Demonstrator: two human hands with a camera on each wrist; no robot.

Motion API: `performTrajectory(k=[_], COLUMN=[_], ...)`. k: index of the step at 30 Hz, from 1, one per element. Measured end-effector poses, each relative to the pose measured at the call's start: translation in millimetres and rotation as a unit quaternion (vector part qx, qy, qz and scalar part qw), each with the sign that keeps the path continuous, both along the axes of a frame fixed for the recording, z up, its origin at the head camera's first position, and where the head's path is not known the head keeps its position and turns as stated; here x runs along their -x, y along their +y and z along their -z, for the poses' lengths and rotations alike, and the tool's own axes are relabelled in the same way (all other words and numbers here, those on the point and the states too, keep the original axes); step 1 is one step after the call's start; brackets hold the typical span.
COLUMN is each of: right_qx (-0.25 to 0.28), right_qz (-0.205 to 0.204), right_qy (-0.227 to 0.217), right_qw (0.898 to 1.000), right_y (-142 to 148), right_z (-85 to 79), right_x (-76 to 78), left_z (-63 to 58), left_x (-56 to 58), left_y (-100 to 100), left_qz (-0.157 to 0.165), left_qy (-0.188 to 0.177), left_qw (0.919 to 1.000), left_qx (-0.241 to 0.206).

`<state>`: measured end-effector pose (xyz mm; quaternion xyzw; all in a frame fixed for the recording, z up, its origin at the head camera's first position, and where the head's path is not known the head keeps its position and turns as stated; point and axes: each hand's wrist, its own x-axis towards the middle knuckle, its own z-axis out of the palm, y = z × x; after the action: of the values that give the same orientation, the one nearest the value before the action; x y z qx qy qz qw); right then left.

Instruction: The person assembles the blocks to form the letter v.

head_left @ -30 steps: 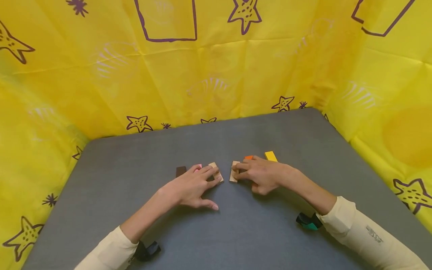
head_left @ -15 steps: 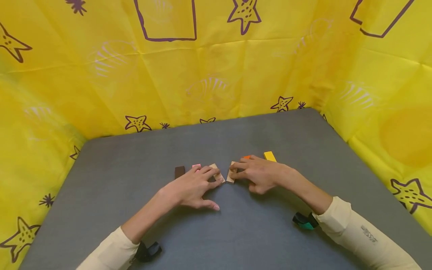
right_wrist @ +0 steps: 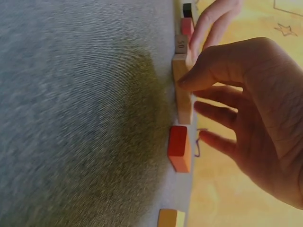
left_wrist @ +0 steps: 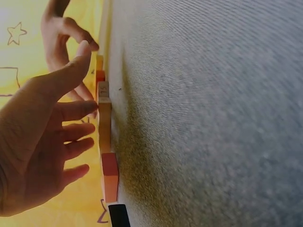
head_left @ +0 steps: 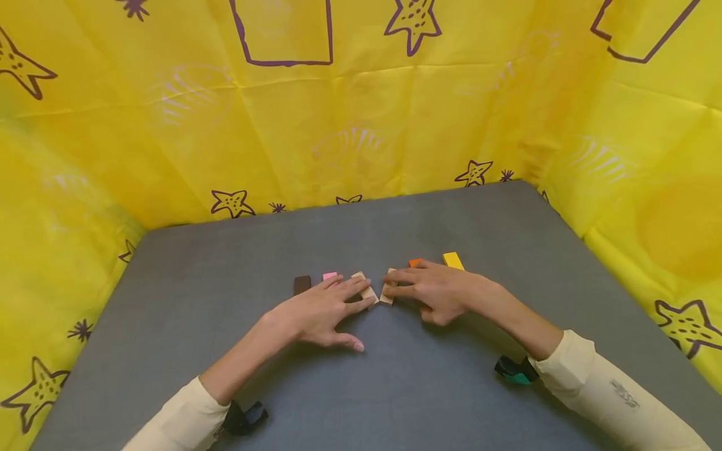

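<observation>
Hands [head_left: 318,316] [head_left: 445,294] at wood blks [head_left: 370,294] [head_left: 387,299], ends prob touching

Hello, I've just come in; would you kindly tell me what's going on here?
A person is handling two plain wooden blocks on a grey table. The left hand has its fingers on one block, the right hand on the other, their near ends close together in a V. Dark brown and pink blocks lie to the left, orange and yellow to the right.

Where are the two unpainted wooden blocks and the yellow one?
Left unpainted wooden block [left_wrist: 105,128]: left wrist view, on a long face.
Right unpainted wooden block [right_wrist: 184,106]: right wrist view, on a long face.
Yellow block [head_left: 453,260]: head view, top face.
</observation>
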<state>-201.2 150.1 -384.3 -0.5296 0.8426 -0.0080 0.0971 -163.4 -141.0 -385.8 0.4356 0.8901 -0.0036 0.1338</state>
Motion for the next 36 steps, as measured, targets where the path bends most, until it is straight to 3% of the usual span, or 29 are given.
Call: performTrajectory(k=[5, 15, 36], right_qx=[-0.007, -0.012, -0.011], right_qz=[0.005, -0.001, -0.001], right_qy=[-0.019, -0.020, -0.018], right_qw=[1.000, 1.000, 1.000], right_y=[7.6, 9.4, 5.9], right_z=[3.0, 4.1, 4.9], right_x=[-4.7, -5.4, -5.4], left_z=[1.7, -1.7, 1.9], left_x=[0.3, 2.7, -1.0], left_y=[-2.1, -2.0, -1.3], left_qz=[0.001, 0.016, 0.008], left_qy=[-0.045, -0.048, -0.041], left_qw=[0.9989, 0.9986, 0.9990], left_qx=[0.013, 0.015, 0.017])
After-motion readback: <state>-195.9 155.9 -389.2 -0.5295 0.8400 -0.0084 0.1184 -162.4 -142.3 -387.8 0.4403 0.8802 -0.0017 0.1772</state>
